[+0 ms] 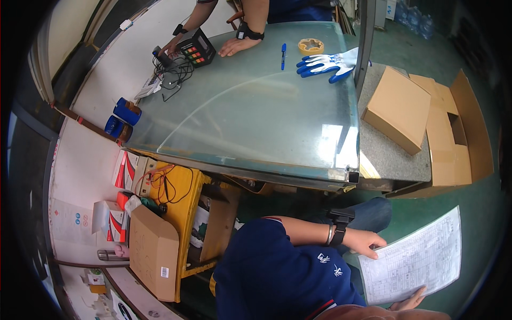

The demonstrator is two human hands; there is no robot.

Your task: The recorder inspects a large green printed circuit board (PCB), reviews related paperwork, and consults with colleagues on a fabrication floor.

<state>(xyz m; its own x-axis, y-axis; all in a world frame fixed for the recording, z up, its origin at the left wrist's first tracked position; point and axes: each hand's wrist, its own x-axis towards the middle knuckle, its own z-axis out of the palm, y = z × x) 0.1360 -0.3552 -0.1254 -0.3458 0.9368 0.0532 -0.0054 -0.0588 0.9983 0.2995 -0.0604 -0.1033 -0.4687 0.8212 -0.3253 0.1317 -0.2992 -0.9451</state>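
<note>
A printed white sheet of paper (413,256) is held at the lower right, tilted above the green floor. My left hand (365,242) pinches its left edge, with the thumb over the paper. At the lower edge, my right hand (409,300) grips the sheet, its fingers partly hidden. A black strapped device (340,217) is on my left wrist. Across the table, a co-worker's hand (233,47) lies flat beside a black control box (197,49) with coloured buttons. The co-worker's other hand (169,49) touches a small black item near tangled cables (178,74).
The glass-topped table (240,117) carries blue-and-white gloves (328,65), a tape roll (311,46), a blue marker (283,56) and blue cans (127,111). Cardboard boxes (397,106) stand at right. A yellow bench (176,186) with cartons and wires is at left.
</note>
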